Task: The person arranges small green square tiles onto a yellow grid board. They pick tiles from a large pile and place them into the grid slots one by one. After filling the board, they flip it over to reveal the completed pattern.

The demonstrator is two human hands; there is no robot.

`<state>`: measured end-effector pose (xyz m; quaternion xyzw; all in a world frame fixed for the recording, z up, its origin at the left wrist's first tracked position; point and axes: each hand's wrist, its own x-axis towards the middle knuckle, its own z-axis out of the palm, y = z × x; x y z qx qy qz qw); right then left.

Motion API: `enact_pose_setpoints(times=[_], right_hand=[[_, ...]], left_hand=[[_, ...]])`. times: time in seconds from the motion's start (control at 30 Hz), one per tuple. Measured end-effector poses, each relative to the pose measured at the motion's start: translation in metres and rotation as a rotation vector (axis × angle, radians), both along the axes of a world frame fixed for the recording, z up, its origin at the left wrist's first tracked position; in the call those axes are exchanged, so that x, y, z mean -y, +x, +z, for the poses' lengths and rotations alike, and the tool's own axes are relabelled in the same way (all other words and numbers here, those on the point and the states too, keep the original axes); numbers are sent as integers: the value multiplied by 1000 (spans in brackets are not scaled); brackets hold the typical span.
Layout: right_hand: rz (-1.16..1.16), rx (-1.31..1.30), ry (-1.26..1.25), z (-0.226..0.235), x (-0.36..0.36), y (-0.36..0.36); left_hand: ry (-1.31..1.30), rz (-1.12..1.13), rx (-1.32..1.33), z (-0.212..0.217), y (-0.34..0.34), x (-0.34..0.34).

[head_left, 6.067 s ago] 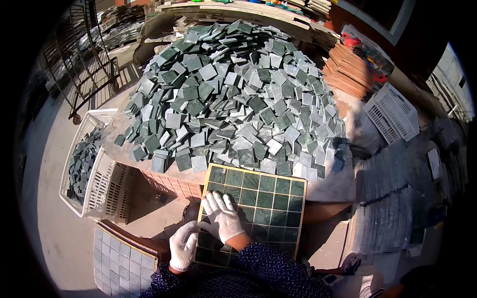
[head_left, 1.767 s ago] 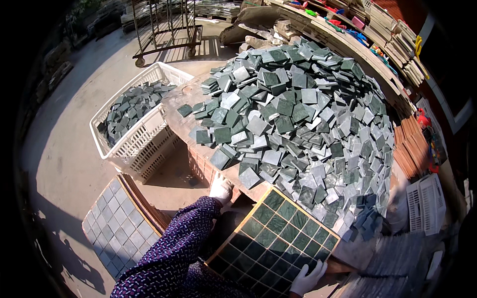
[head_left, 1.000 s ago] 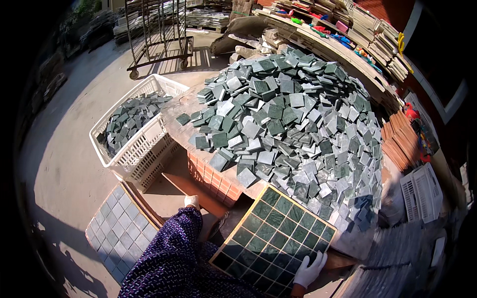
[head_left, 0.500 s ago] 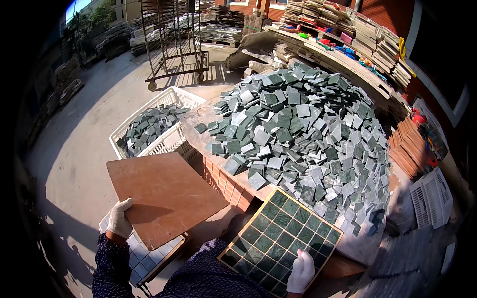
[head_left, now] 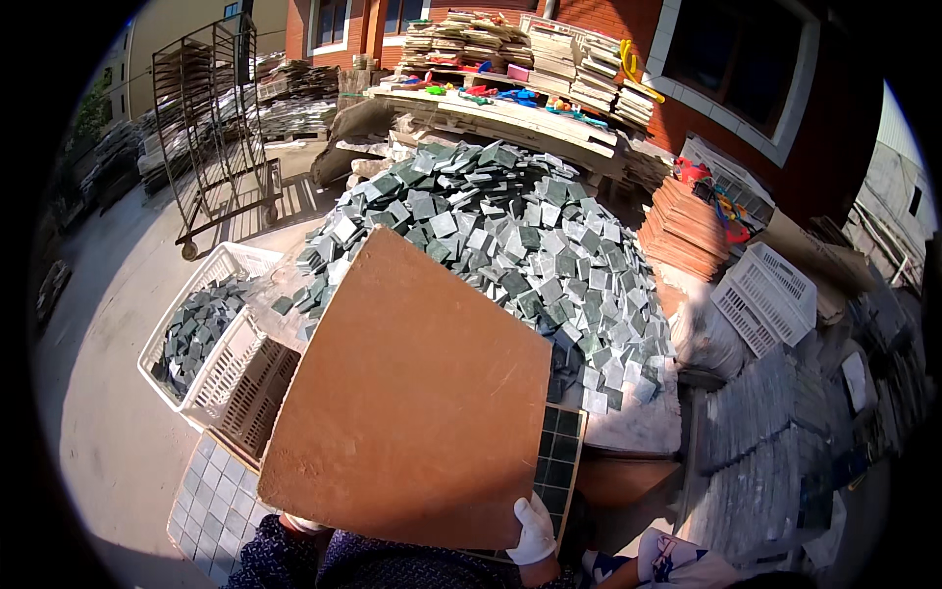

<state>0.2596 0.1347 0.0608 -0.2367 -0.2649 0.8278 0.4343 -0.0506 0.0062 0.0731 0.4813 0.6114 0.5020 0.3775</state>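
Observation:
A large flat brown board (head_left: 412, 393) is held up in front of me, tilted. My right hand (head_left: 533, 532), in a white glove, grips its lower right edge. At the lower left corner, my left hand (head_left: 306, 524), also gloved, holds the board, with most of its fingers hidden underneath. Behind the board's right side shows part of a wood-edged grid tray (head_left: 561, 447) filled with dark green square tiles; the board covers the rest of it. A sheet of grey-blue square tiles (head_left: 208, 499) lies low on the left.
A heap of loose green-grey tiles (head_left: 589, 265) covers the work surface. White crates stand at left (head_left: 231, 393) and right (head_left: 765, 299). Stacked grey slabs (head_left: 756, 452) are at right, a wheeled metal rack (head_left: 211, 137) far left. Printed white fabric (head_left: 672, 562) shows bottom right.
The board has moved right and up from the left side and now covers most of the green tile tray. My right hand has left the tray and taken the board's edge. The view has turned right.

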Motion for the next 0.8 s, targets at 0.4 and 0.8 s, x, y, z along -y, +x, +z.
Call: enact_pose_setpoints(times=[0.4, 0.8], right_hand=[[-295, 815, 179, -22, 36, 91], [-143, 1479, 418, -85, 52, 124]], left_hand=[[-216, 114, 9, -56, 25, -31], [-310, 105, -418, -69, 41, -32]])
